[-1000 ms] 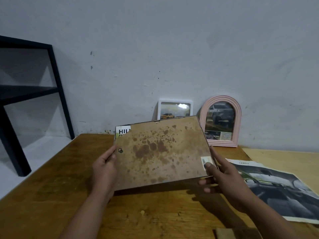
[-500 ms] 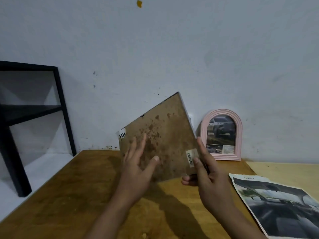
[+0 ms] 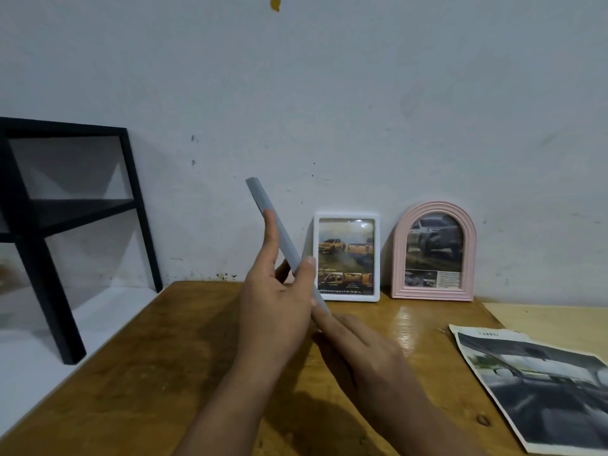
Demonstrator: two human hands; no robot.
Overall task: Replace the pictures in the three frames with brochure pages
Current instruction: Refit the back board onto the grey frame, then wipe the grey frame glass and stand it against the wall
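Observation:
I hold a large grey picture frame (image 3: 263, 200) edge-on and tilted above the wooden table (image 3: 158, 363); only its thin grey side shows. My left hand (image 3: 276, 297) grips its middle, thumb over the edge and fingers flat along the far side. My right hand (image 3: 362, 350) holds the frame's lower end just over the table. A small white frame (image 3: 347, 256) and a pink arched frame (image 3: 434, 251) lean on the wall behind, each showing a car brochure picture.
A loose brochure page (image 3: 543, 393) with a car interior lies on the table at the right, partly on a pale wooden board (image 3: 552, 320). A black metal shelf (image 3: 65, 205) stands at the left beside the table's edge.
The big frame has turned from showing its stained brown back to edge-on. My left hand shifted from flat on the back to gripping the edge. The white frame behind is uncovered.

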